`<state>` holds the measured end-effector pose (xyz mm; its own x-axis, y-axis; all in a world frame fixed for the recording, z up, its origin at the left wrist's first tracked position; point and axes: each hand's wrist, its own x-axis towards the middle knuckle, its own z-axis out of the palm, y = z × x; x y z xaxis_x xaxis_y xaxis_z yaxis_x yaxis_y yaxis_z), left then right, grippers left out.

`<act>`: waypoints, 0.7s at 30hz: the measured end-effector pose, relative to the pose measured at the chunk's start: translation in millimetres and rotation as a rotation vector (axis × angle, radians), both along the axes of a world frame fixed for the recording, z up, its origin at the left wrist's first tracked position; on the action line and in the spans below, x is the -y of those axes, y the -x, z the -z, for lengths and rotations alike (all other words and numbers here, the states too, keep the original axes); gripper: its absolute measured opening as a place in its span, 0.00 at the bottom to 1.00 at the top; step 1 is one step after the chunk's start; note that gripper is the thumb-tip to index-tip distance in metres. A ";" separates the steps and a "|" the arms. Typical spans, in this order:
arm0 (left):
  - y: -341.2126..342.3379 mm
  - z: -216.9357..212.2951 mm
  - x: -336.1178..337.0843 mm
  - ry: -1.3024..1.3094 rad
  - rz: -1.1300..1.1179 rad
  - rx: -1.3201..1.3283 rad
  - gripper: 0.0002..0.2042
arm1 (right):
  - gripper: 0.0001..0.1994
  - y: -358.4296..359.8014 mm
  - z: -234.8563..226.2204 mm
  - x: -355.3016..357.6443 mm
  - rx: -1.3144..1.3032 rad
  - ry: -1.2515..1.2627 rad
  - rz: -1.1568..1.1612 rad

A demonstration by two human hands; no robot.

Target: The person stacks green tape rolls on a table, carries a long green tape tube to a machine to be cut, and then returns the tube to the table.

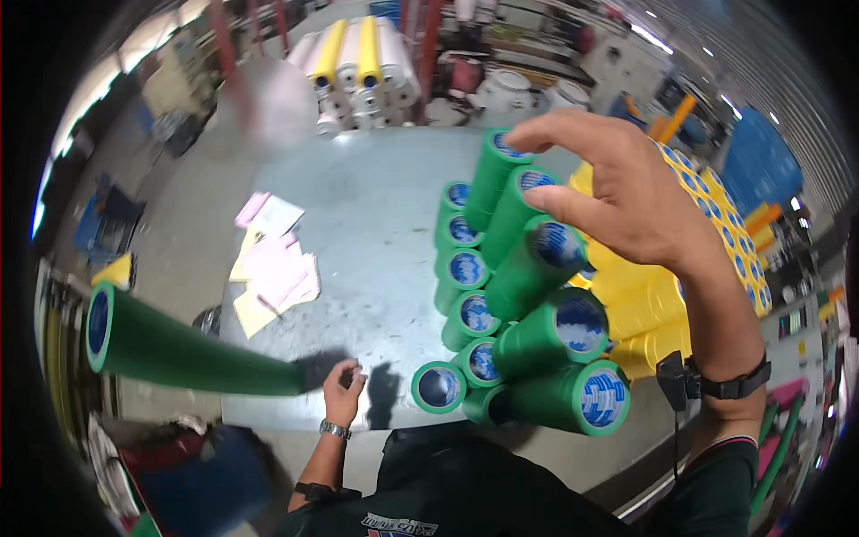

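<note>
My right hand arches over a stack of green rolls with blue-patterned core ends. Its thumb and index finger are spread wide. The index fingertip is by the rim of the farthest tall green roll; the thumb overlaps the tall roll beside it. Whether they touch the rolls I cannot tell. Shorter-looking green rolls stand in a row just left of these. My left hand is at the table's near edge, fingers slightly curled and apart, holding nothing visible. Left of it, a long green roll stands tilted in view.
On the grey table, pink and yellow papers lie with a pen. Many yellow rolls are packed along the right side. White and yellow rolls are piled beyond the far edge. A dark blue seat is at lower left.
</note>
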<state>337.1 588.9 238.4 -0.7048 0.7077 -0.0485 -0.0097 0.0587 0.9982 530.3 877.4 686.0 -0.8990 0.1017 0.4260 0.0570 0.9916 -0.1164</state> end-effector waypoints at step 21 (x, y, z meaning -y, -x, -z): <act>141.6 132.6 95.3 -0.286 -0.892 0.620 0.27 | 0.22 277.2 74.0 197.7 -0.273 -0.035 -0.893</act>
<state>195.5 493.7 105.8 -0.8754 0.0035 -0.4833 -0.4335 -0.4480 0.7819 253.1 679.7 612.0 -0.5063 -0.5952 0.6240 -0.7528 0.6581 0.0170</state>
